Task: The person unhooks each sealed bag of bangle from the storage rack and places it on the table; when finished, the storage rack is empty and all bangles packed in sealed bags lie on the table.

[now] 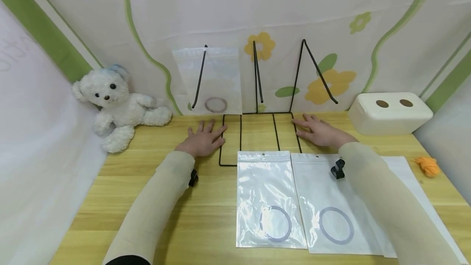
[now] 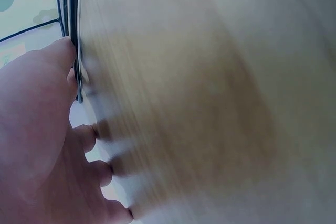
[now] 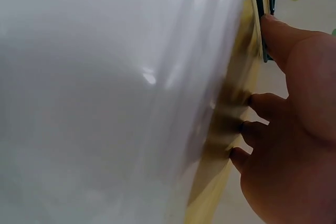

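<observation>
A black wire rack [image 1: 241, 134] with three prongs stands against the back curtain. On its left prong hangs a zip-lock bag [image 1: 224, 77] with a pale ring inside. My left hand [image 1: 201, 141] lies with fingers spread at the left of the rack's base, its thumb [image 2: 65, 51] at the wire. Across from it, my right hand [image 1: 318, 131] rests palm down, fingertips at the right base wire. Neither hand grips anything. In front lie a zip-lock bag [image 1: 254, 191] and a wider one [image 1: 305, 183], each showing a pale purple ring.
Another white bag [image 1: 399, 169] is partly hidden under the right forearm. A white teddy bear [image 1: 125, 109] sits at the back left. At the back right is a white box [image 1: 390, 120] with two round holes; orange yarn [image 1: 428, 166] lies near the right edge.
</observation>
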The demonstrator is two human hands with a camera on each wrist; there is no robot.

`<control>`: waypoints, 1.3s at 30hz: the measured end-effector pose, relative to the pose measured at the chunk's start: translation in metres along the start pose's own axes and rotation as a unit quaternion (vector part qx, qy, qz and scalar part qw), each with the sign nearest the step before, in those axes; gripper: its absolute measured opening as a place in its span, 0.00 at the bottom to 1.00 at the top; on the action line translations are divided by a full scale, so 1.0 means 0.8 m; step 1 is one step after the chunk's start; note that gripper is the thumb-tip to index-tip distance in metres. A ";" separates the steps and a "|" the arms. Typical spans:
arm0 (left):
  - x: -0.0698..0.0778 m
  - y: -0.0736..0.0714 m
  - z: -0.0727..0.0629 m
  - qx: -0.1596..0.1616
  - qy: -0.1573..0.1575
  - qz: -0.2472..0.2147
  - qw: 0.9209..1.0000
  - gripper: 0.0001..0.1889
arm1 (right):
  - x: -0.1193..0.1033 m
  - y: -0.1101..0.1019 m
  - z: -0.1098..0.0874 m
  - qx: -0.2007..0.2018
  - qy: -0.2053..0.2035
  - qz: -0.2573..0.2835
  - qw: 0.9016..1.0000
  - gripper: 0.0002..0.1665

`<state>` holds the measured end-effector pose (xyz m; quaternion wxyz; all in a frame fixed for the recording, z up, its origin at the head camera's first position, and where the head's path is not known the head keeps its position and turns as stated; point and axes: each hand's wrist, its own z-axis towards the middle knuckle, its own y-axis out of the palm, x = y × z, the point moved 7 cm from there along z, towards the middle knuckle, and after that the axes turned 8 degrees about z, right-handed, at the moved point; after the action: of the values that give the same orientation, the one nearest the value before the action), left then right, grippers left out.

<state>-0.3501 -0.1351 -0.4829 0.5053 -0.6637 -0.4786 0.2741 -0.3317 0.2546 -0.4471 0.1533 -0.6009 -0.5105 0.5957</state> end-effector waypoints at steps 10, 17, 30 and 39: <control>0.011 -0.015 -0.019 0.005 0.008 -0.013 1.000 0.35 | 0.001 0.002 0.005 -0.012 0.017 0.003 1.000 0.39; 0.014 -0.019 -0.028 0.015 0.023 -0.020 0.999 0.34 | -0.001 0.005 0.005 -0.023 0.029 0.008 0.999 0.39; -0.012 -0.046 -0.055 0.082 0.022 -0.127 0.988 0.35 | 0.001 0.005 0.007 -0.027 0.037 0.000 0.999 0.39; -0.026 -0.086 -0.085 0.138 -0.013 -0.218 0.966 0.34 | 0.000 0.002 0.004 -0.023 0.033 0.000 0.999 0.40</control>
<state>-0.3256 -0.1799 -0.3981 0.6332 -0.4638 -0.5758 0.2287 -0.3340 0.2528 -0.4490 0.1557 -0.6235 -0.5188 0.5638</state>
